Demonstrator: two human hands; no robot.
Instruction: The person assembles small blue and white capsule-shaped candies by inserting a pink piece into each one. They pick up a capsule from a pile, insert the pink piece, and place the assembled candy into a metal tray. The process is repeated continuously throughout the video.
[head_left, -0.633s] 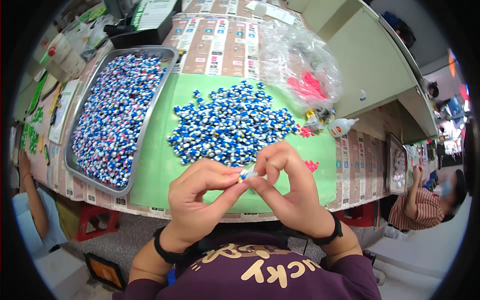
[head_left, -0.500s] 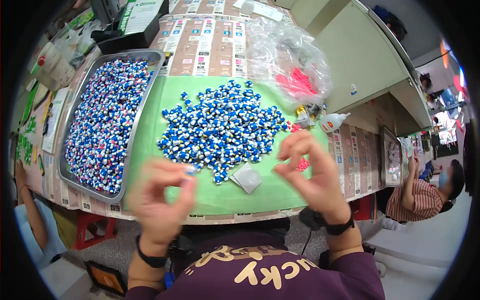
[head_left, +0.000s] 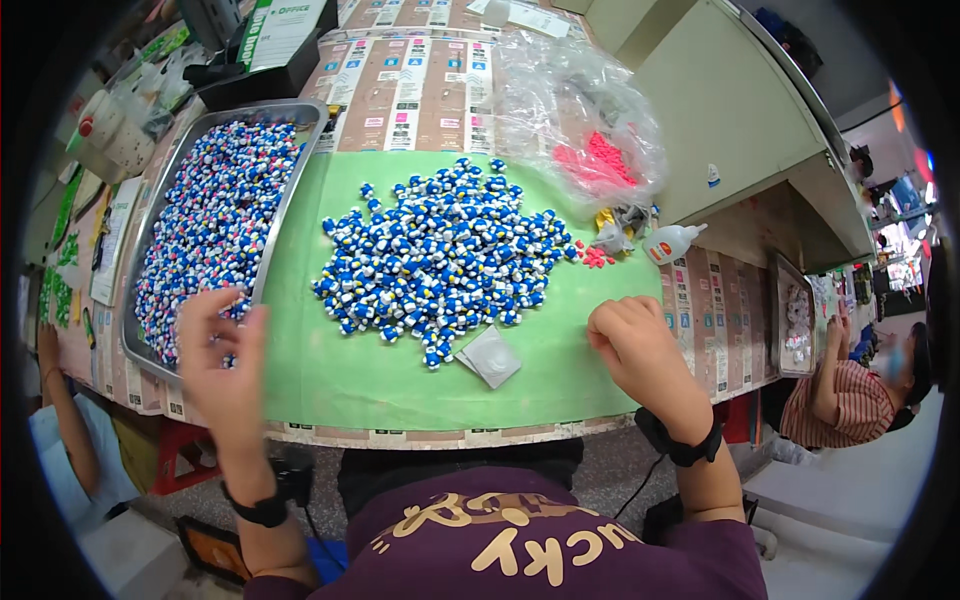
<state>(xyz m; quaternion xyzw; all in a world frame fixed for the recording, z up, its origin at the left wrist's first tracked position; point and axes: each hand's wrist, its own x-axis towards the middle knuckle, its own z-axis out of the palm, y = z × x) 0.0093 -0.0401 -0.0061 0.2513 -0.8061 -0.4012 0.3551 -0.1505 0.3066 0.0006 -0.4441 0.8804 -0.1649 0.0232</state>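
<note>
My left hand (head_left: 225, 365) is over the near right part of a metal tray (head_left: 262, 270) full of small blue-and-white figures with pink bits. Its fingers and thumb stand apart, a little blurred, and I see nothing held between them. A heap of similar blue-and-white figures (head_left: 440, 255) lies loose on a green mat (head_left: 340, 390). At the mat's right side my right hand (head_left: 645, 360) is low, its fingers curled closed; whatever they pinch is hidden. Beside the heap are a few tiny pink pieces (head_left: 594, 257). A small silver-grey square pad (head_left: 491, 358) lies in front of the heap.
A clear plastic bag (head_left: 580, 120) with pink pieces lies at the back right. By it stand a crumpled foil packet (head_left: 615, 230) and a white squeeze bottle (head_left: 675, 242). A grey cabinet (head_left: 730, 120) bounds the right. Co-workers sit at both sides; one wears a striped shirt (head_left: 840, 405).
My left hand has moved left from the mat's front to over the tray; the small figure it pinched no longer shows. My right hand has lowered onto the spot of pink pieces, covering them.
</note>
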